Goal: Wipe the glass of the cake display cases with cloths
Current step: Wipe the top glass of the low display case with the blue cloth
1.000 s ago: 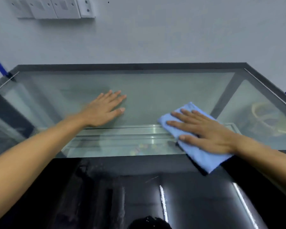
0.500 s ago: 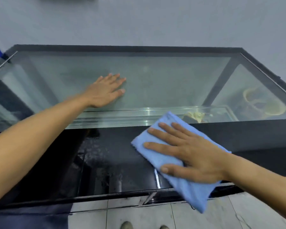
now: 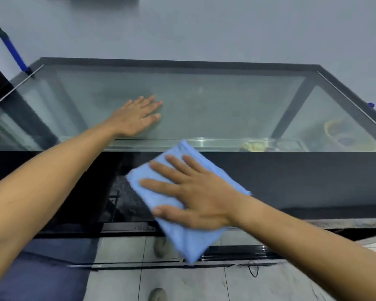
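A: Entry, left to right. Left hand [image 3: 137,117] lies flat, fingers spread, palm down on the top glass [image 3: 215,105] of the display case [image 3: 182,61], toward the case's left half and just behind its front top edge. It grips nothing; I read it as a brace.

B: And the cloth?

A: Blue cloth [image 3: 182,235], folded to a pad, sits on the dark front pane [image 3: 291,181] below the front top edge, about midway along the case. Right hand [image 3: 195,194] is pressed open over it, fingers splayed, thumb low. The cloth is pinned under the palm, not pinched. Its lower corner hangs free past the hand (blurred, so likely in motion).

B: Handling notes?

A: Judgement only: the cloth looks soft, light and limp, so it will bunch unless held flat. Best purchase is as now, a broad palm across the centre of the fold, fingertips near the leading edge. The glass is stiff, smooth and probably slippery, and breakable under point load, so press evenly and keep weight off the pane's middle.

B: Contents?

A: Yellowish items show under the right end of the top; too hazy to identify.
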Demonstrator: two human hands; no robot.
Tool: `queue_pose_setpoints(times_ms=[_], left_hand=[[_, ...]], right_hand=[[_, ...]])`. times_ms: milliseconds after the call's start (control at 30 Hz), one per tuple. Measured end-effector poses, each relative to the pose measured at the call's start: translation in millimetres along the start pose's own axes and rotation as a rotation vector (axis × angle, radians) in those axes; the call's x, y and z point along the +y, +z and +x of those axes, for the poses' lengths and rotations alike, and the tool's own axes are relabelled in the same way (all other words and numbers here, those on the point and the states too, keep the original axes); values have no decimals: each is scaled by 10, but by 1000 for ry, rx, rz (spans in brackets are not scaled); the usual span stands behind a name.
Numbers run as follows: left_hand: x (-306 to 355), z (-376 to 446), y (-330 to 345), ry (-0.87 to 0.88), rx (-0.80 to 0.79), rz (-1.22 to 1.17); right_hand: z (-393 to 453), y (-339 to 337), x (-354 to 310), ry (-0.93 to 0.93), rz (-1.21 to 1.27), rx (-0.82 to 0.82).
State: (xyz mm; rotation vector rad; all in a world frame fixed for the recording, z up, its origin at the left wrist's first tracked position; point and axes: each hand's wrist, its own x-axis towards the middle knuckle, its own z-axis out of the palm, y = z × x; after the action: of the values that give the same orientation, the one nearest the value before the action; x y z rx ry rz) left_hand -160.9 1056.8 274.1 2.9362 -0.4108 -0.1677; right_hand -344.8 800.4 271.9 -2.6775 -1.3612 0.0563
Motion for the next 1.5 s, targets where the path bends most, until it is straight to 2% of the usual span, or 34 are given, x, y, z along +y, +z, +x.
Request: queue_pose_setpoints(times_ms=[67,167,233,333,367,433,533,567,633,700,767,833,900,967,1033,1100,1167,1200,1267,1367,1433,1500], left_hand=[[-12,-41,17,-15,3,20],[-24,-95,48,-26,4,14],[-21,-106,47,-26,9,15],[-22,-99,9,-17,-9,4],[-43,-95,-4,-1,-21,-7],[-144,-91,-26,51,-43,-23],[-393,-125,-70,106,-40,19],[-480,-156,-82,116,-42,28],[-646,-243,-110,138,-52,15],[-763,-323,-133,157,-62,-12],[-820,-329,-146,176,-58,-30],[-837,-280,-152,177,-42,-28],[-893,-216,-165,121,-34,-49],[-1000,-123,-206,39,-14,-79],[-1109,-52,-223,11,-15,-80],[-1176,-51,-226,29,-23,-33],[-1207,-87,-204,63,-35,-11],[-1224,-115,-195,75,-34,-9],[-1245,-163,-198,90,-23,-6],[-1244,-162,-190,95,-20,0],[-1235,-131,-185,91,-18,-7],[-1250,-108,-187,85,-4,-59]], right_hand=[[-528,-118,434,9,46,-21],[-838,-292,1515,224,-103,-31],[-617,-371,1982,472,-164,-30],[290,-342,1863,691,-127,-11],[637,-284,1608,687,-121,-33],[1085,-137,867,514,-134,-39],[623,28,-66,91,-62,-46],[306,0,-155,-13,4,-37],[-182,-121,170,-9,21,-66],[-345,-254,855,167,-15,-27],[-169,-316,1528,411,-128,16],[272,-373,1796,680,-137,6],[928,-359,1658,768,-65,-12],[1534,-219,964,633,-66,-38],[1700,-10,73,297,-60,-51],[1290,84,-523,10,-29,-49],[694,2,-426,-83,-14,-40],[422,-59,-142,-25,-18,-49],[82,-200,616,210,-34,-26],[283,-350,1591,583,-122,17],[902,-377,1729,836,-42,52],[1642,-299,1431,842,-45,43]])
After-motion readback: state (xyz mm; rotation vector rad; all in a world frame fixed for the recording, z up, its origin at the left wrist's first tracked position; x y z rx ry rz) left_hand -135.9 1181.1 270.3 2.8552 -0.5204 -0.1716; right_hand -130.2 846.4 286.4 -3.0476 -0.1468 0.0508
